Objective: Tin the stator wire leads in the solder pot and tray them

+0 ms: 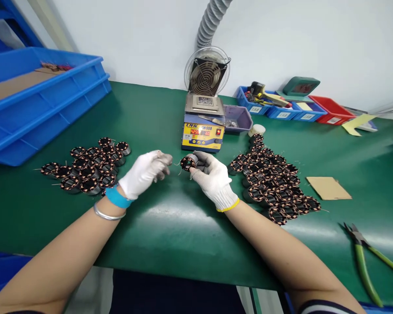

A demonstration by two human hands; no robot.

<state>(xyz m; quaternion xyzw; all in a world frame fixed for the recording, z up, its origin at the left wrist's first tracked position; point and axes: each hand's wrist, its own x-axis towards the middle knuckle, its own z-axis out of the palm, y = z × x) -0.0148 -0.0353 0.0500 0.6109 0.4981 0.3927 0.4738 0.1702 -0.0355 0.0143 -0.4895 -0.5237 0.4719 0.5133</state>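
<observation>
My right hand point(212, 176), in a white glove with grey fingertips, grips a ring-shaped copper-wound coil point(187, 163) between thumb and fingers. Thin wire ends stick out from the coil's left side. Just left of it, my left hand point(147, 172), gloved too, has its fingers bent and pressed together; whether anything is between them is too small to tell. A group of similar coils point(90, 168) stands beyond my left wrist, and a larger group point(275, 181) stands to the right of my right hand. Behind the held coil is a yellow and blue heating unit point(203, 133) with a lit display.
A large blue crate point(52, 102) stands at the left. Behind are a fan point(205, 77), a purple tray point(245, 118), small blue bins point(281, 112) and a red bin point(334, 111). Cardboard point(328, 188) and green-handled cutters point(363, 257) lie at the right.
</observation>
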